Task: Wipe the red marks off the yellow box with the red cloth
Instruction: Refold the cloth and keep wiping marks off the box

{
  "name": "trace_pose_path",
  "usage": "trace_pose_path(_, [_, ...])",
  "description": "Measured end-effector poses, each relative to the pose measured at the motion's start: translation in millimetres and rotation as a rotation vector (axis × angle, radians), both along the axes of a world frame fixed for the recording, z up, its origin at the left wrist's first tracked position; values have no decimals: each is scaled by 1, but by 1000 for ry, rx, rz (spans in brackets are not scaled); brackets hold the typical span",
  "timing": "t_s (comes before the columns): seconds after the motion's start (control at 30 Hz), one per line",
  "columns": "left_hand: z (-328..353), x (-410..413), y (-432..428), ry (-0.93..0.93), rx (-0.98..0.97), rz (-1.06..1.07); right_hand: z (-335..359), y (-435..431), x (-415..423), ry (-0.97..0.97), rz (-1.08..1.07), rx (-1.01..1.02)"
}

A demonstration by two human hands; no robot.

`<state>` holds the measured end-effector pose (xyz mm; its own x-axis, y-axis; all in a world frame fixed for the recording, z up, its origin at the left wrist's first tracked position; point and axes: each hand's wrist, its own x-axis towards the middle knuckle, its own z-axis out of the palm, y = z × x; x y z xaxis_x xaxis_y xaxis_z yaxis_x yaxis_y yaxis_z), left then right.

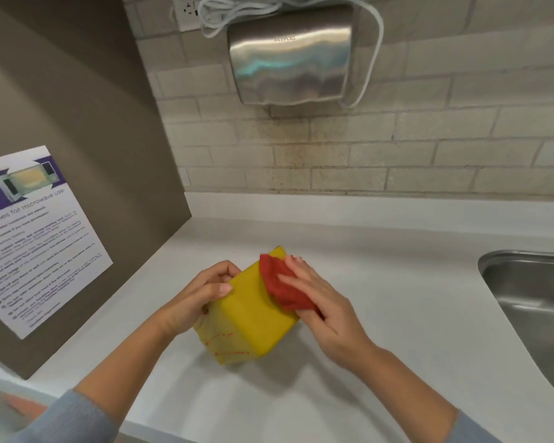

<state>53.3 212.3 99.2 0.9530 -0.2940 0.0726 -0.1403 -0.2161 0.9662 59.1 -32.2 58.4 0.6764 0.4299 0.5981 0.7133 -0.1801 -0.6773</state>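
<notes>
The yellow box [253, 311] stands tilted on the white counter, a corner pointing toward me. Thin red marks [224, 342] run across its lower near face. My left hand [202, 292] grips the box's left side, thumb on the top face. My right hand [317, 302] presses the red cloth [279, 282] flat against the upper right part of the box, fingers spread over the cloth. The box's far and right faces are hidden.
A steel sink [531, 302] is set into the white counter [397, 282] at the right. A brown panel with a microwave notice [36, 238] stands at the left. A metal hand dryer [290, 55] hangs on the tiled wall behind.
</notes>
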Motion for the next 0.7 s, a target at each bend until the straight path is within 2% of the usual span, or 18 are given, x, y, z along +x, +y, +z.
trace_pose_path(0.07, [-2, -1, 7, 9, -15, 34, -15, -5, -7, -55, 6, -23])
trace_pose_path(0.17, [-4, -3, 12, 18, -33, 42, -30, -18, -18, -20, 26, -5])
trace_pose_path(0.23, [-3, -4, 14, 20, -40, 42, -36, -27, -27, 185, 42, 117])
trace_pose_path(0.33, [-2, -7, 17, 56, -69, 48, -33, -33, -33, 588, 34, 444])
trace_pose_path(0.4, [-1, -10, 18, 98, -96, 45, -25, -38, -27, 656, -117, 563])
trace_pose_path(0.47, [0, -12, 18, 122, -108, 34, -13, -42, -18, 648, -228, 595])
trace_pose_path(0.57, [2, -11, 16, 119, -54, 12, 10, -40, -5, 605, -236, 582])
trace_pose_path(0.63, [2, -10, 15, 126, -30, -16, 23, -31, 2, 471, -193, 443])
trace_pose_path(0.7, [2, -10, 14, 143, -29, -39, 32, -18, 6, 301, -88, 221])
